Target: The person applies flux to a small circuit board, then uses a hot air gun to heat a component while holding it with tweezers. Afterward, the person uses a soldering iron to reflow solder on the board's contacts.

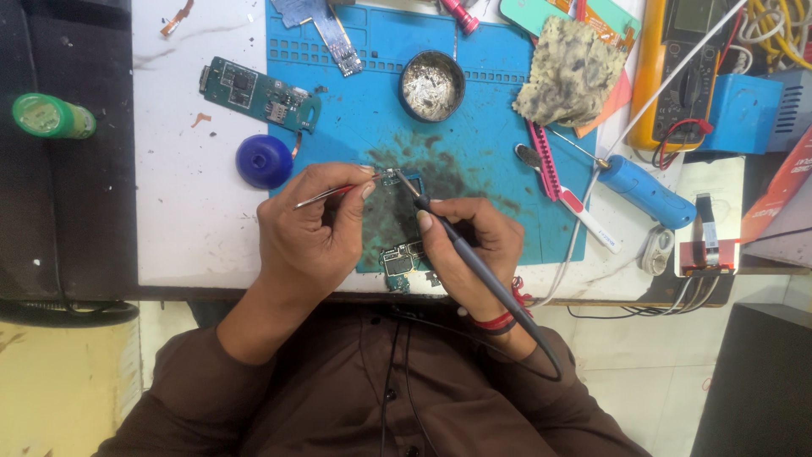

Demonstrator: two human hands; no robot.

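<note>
Left hand (311, 222): fingers pinched on tweezers (326, 195), tips at circuit board (397, 222).
Right hand (470, 241): fingers wrapped round soldering iron (474, 261), tip beside tweezers.
Board: on blue mat (491, 152), near edge.

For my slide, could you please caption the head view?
Left hand with tweezers, right hand with soldering iron, on a circuit board.

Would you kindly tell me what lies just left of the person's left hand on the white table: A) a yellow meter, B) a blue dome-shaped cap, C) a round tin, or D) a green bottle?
B: the blue dome-shaped cap sits on the white table just left of the left hand, at the mat's edge.
</note>
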